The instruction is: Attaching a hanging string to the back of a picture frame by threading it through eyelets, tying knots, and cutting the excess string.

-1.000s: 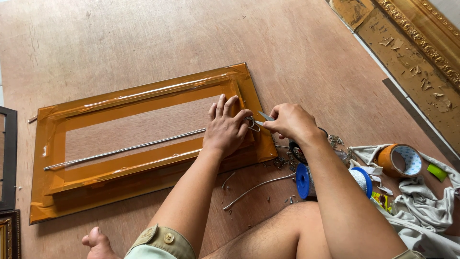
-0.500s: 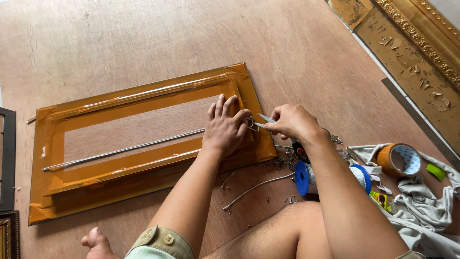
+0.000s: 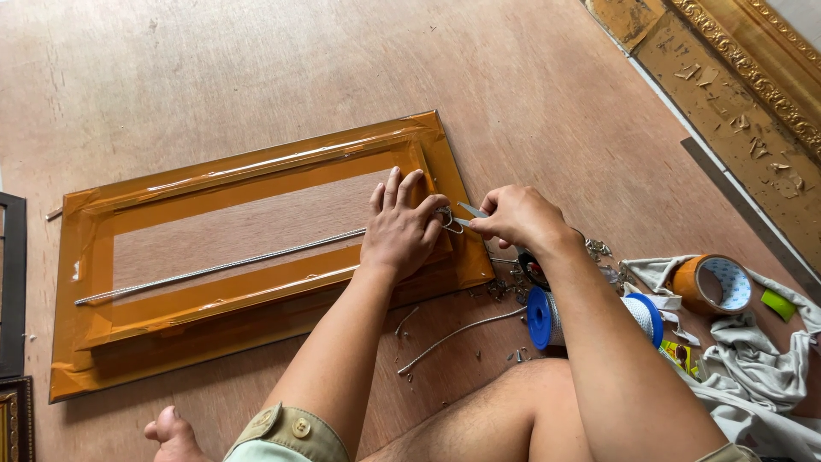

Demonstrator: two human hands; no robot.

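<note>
Over on the left we've got a dark frame (image 3: 12, 282) poking in at the edge, then the big frame (image 3: 248, 184) wrapped in orange tape lying flat on the plywood floor (image 3: 214, 60), face down by the look of it, which makes sense since the back is what we're working on. A twisted wire (image 3: 214, 268) runs across the opening from the left rail toward the right one, pulled fairly straight. Our left hand (image 3: 400, 231) is flat on the right rail, fingers spread and pressing down, probably to pin the wire end and keep the frame from sliding; it isn't closed around anything. Just beside it our right hand (image 3: 517, 218) is pinched tight on small pliers (image 3: 462, 216), their tips meeting the wire's end right at the left fingertips. Near our knee there's a loose wire offcut (image 3: 457, 335) and a blue spool (image 3: 590, 318), and further right a tape roll (image 3: 711, 284) sitting on a rumpled cloth (image 3: 753, 359), with gilded moulding (image 3: 753, 77) along the far right edge.
</note>
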